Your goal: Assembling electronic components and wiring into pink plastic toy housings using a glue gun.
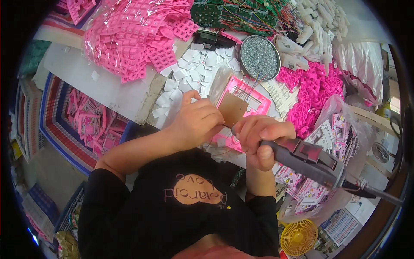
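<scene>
Nearest to the camera is the person's black shirt [148, 220], with a printed orange shape on its chest. Ahead of it, a pink plastic case [261, 102] lies slanted on the work surface, and a brown board [234, 108] lies over its middle part.

Just beyond the case stands a round metal tin [279, 64], filled with small silvery screws [258, 56]. At left, a blue basket with striped lining [64, 134] contains pink pieces [88, 123]. A clear bag [123, 36] at the upper left holds pink keypad sheets, and some of them spill out from it. At right, another clear bag [332, 209] contains printed pink-and-white parts [310, 194]; below it is a round yellow basket [299, 237].

Left hand [199, 118] is palm down, its elbow bent outward and its fingers curled at the lower left edge of the board; whether they pinch something I cannot tell. Right hand [263, 138] is wrapped around the front of a grey power tool [308, 162], which points toward the board's lower edge.
</scene>
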Tool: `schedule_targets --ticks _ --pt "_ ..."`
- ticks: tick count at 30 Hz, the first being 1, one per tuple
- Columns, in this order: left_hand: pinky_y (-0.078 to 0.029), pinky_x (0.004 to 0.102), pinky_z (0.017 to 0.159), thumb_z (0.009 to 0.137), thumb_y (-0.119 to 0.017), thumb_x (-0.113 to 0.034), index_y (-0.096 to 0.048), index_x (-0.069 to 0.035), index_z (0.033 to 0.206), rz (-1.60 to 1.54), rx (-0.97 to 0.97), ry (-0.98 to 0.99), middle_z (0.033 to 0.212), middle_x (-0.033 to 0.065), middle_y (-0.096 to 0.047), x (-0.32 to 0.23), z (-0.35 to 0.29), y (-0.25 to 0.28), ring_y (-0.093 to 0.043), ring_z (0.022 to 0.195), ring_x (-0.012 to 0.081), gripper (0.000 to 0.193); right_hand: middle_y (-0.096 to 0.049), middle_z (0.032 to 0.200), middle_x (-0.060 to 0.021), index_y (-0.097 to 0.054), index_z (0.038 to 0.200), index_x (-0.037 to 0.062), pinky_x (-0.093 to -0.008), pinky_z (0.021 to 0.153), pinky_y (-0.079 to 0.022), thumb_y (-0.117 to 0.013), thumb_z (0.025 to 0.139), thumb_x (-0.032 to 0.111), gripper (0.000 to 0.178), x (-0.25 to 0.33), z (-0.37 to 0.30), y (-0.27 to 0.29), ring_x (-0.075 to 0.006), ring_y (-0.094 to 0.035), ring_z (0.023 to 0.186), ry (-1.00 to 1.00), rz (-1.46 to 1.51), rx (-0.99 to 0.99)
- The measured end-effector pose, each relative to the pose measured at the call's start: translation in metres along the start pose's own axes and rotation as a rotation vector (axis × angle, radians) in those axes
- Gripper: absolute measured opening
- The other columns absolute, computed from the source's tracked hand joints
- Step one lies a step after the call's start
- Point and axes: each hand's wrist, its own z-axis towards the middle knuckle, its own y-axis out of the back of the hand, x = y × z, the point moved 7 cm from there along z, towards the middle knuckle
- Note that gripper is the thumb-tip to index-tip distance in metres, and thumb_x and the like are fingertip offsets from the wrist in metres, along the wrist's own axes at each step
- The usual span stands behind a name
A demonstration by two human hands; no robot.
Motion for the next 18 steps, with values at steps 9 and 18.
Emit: schedule_targets --ticks 9,18 --pt "-0.033 0.0423 0.084 0.068 -0.085 -0.042 -0.064 -0.014 0.076 0.144 0.243 0.140 0.077 -0.0030 -0.058 -0.009 -0.029 0.007 -0.055 0.082 0.0175 0.036 -0.047 0.061 -0.0034 -0.046 0.105 0.0068 -0.0344 0.053 -0.044 -0.066 0.096 0.018 0.025 -0.035 0.025 0.018 -0.0151 -0.046 0.052 0.078 -0.128 -0.135" --pt "-0.035 0.0430 0.081 0.073 -0.079 -0.023 -0.066 -0.013 0.072 0.129 0.324 0.263 0.079 0.0000 -0.060 -0.005 -0.061 -0.012 -0.057 0.081 0.0207 0.017 -0.049 0.062 -0.0053 -0.045 0.101 0.0063 -0.0322 0.049 -0.041 -0.067 0.094 0.012 0.023 -0.049 0.027 0.020 -0.0144 -0.046 0.050 0.013 -0.360 0.001"
